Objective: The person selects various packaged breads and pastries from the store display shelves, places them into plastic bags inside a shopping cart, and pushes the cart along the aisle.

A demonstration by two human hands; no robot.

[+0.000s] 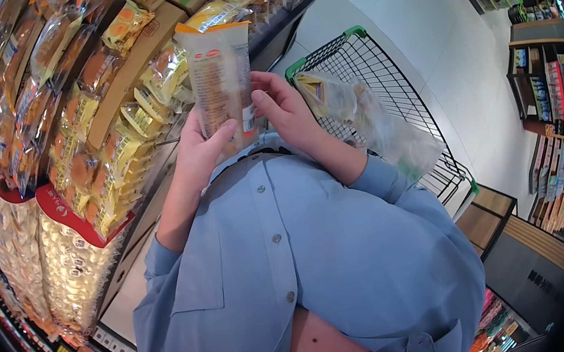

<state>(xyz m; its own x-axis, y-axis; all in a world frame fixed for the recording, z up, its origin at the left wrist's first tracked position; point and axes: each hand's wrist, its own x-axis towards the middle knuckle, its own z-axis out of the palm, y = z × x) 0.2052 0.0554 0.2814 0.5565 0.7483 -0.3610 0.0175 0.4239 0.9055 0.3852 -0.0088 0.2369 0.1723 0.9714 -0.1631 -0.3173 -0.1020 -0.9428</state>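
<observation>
A long clear package with an orange top edge (219,79) is held upright in front of the blue shirt, its printed text and barcode facing the camera. My left hand (205,139) grips its lower left side, thumb across the front. At the right edge of the package is my right hand (281,106), fingers bent and thumb near the barcode; its fingertips are partly hidden behind the package. Yellow-wrapped baked goods (140,122) fill the shelf just left of the hands.
A shopping cart (427,111) with a green-cornered rim stands at the right, with clear plastic bags (388,129) inside. Bagged bread (30,100) lines the left shelves, fronted by a red shelf sign (71,217). Further right stand shelves of goods (550,90).
</observation>
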